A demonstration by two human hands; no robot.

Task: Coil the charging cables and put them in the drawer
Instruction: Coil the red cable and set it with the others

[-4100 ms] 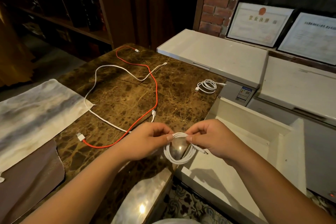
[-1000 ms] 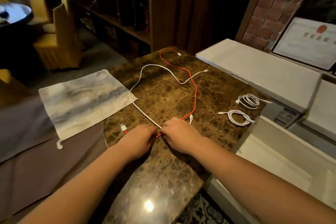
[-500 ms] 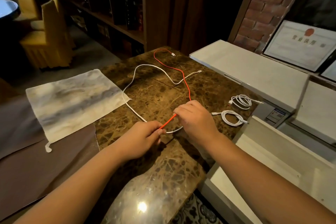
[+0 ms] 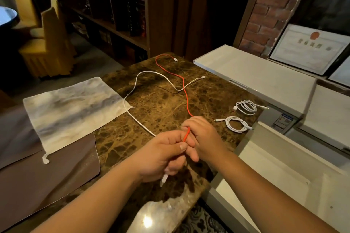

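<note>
Two bare hands meet low over a brown marble table (image 4: pixel 155 111), working a red charging cable (image 4: pixel 186 100). The left hand (image 4: pixel 161 155) pinches the red cord between thumb and curled fingers, with a white plug end hanging just below its palm. The right hand (image 4: pixel 202 138), touching the left, curls its fingers round the same cord just above that pinch. Beyond the grip the red cable runs away across the table to its far plug. It looks light, thin and floppy, likely to spring out of its loops, so holding it near the plug and feeding it in loops seems the sensible way. A loose white cable (image 4: pixel 149 75) snakes under it, farther from the hands. To the right of the grip lie two coiled white cables (image 4: pixel 240 115), near the open white drawer (image 4: pixel 284 172).
</note>
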